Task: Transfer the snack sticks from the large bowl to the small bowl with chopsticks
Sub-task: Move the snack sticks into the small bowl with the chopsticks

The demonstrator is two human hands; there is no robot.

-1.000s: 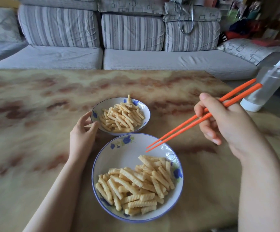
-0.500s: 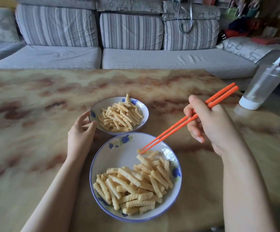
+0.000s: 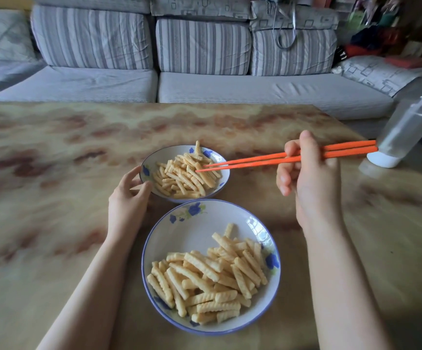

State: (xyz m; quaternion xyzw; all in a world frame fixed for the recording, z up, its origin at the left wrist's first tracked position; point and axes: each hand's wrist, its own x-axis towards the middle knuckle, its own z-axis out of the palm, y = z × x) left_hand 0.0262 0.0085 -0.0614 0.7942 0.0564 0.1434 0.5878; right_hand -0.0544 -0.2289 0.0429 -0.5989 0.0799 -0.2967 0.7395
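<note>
A large white bowl with blue flowers (image 3: 192,236) sits near me, with ridged yellow snack sticks (image 3: 204,276) piled in its near half. Just behind it stands a small matching bowl (image 3: 159,155), heaped with snack sticks (image 3: 184,178). My right hand (image 3: 311,180) holds a pair of orange chopsticks (image 3: 255,159) almost level, their tips slightly apart over the right side of the small bowl's pile. Whether a stick is between the tips I cannot tell. My left hand (image 3: 126,203) grips the small bowl's left rim with thumb and fingers.
The bowls rest on a marbled tan table (image 3: 53,173). A clear plastic bottle (image 3: 407,130) with a white base stands at the table's right edge, just past the chopsticks' back ends. A grey striped sofa (image 3: 230,89) runs behind the table.
My right hand dipped the chopstick tips to the large bowl's sticks, then swung them up and back over the small bowl. The left hand stayed on the small bowl.
</note>
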